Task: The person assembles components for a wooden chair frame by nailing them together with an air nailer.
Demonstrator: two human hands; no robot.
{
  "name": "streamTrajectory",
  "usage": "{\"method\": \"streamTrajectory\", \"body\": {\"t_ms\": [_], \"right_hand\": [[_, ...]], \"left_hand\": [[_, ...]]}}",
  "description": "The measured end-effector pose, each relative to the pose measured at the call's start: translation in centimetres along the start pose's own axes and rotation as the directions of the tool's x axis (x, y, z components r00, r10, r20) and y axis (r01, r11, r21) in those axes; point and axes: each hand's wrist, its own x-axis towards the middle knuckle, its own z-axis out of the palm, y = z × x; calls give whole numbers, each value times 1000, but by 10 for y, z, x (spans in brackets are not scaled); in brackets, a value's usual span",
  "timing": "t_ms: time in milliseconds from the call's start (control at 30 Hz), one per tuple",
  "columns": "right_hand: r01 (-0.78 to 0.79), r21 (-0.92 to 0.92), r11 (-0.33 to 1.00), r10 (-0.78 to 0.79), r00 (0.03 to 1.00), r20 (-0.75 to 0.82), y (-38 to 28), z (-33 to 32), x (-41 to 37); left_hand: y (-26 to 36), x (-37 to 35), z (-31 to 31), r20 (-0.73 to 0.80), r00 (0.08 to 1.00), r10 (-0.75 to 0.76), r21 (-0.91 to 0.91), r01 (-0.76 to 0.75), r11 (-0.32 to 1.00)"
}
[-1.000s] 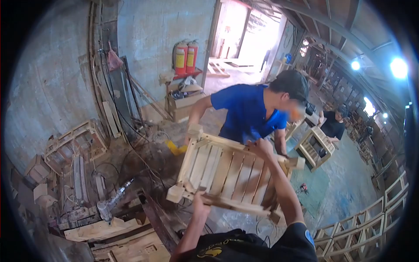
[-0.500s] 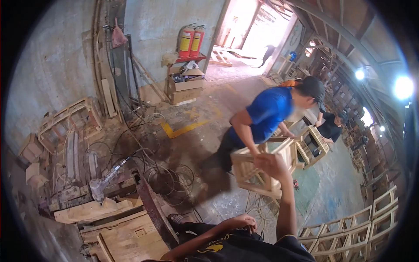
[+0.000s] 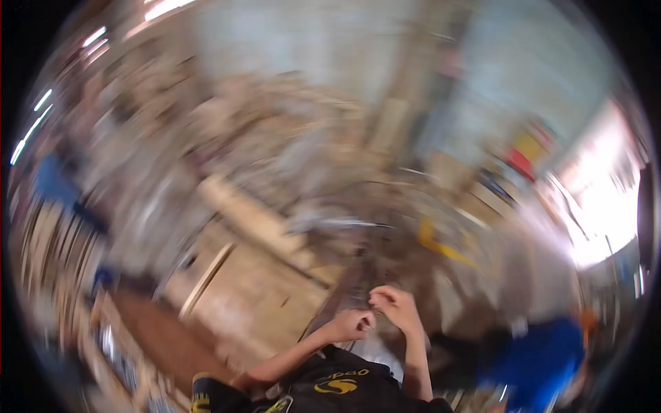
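My left hand is in front of my chest, its fingers curled into a loose fist, and no object shows in it. Just right of it and slightly higher, my right hand has its fingers bent inward, also with nothing visible in them. The two hands are close together but apart. Nearest to them on the left lies a light wooden panel with a thin wooden strip on it. A grey tool with a pointed tip, smeared by motion, lies beyond the hands.
At the lower right is a person in a blue shirt, close by me. Red-and-yellow fire extinguishers stand by the wall near a bright doorway. A wooden beam edges the panel. Upright wooden pieces stand far left.
My view has swung left, so the doorway and the person in blue now sit further right. My right hand has come down from beside the wooden frame to near my left hand.
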Motion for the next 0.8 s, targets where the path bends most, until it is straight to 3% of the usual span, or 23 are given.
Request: {"method": "streamTrajectory", "body": {"t_ms": [33,67,100,133,200,233,300,333,400,467,533,567,633,667,800], "right_hand": [[30,41,999,-35,992,118,-8,20,21],[28,66,997,-43,973,225,-7,42,43],[18,81,997,-43,947,318,-8,67,56],[25,98,995,-64,905,420,-8,95,67],[33,127,991,-97,839,535,-10,140,86],[137,9,990,-114,779,617,-8,156,88],[387,-167,907,-150,667,730,-12,189,87],[475,-241,846,-130,623,772,-1,201,86],[579,-332,745,-34,530,847,25,215,82],[529,-406,745,68,546,835,39,215,72],[560,-489,669,79,600,796,23,208,57],[530,-487,695,62,630,774,20,209,55],[514,-406,755,-80,688,722,32,214,55],[516,-400,758,-105,702,705,32,215,55],[517,-421,745,-167,756,633,38,218,55]], "left_hand": [[2,-17,-13,-119,993,-24,107,36,994],[2,-35,-23,-269,957,-108,93,138,986],[3,-57,-27,-399,898,-184,58,225,973],[-6,-79,-32,-494,845,-206,-55,206,977],[-5,-123,-41,-734,586,-344,-82,426,901],[-3,-144,-37,-809,445,-385,-118,519,847],[6,-189,-25,-865,241,-439,-307,439,845],[14,-208,-20,-882,125,-455,-326,537,778],[-1,-240,6,-888,-91,-451,-430,516,741],[9,-260,26,-874,-247,-419,-484,520,704],[3,-279,51,-838,-402,-370,-542,527,654],[-5,-286,65,-807,-470,-357,-572,475,669],[-29,-303,92,-853,-509,-116,-479,674,563],[-26,-303,98,-857,-513,-53,-440,673,594],[-30,-302,111,-897,-432,-94,-426,786,447]]}}
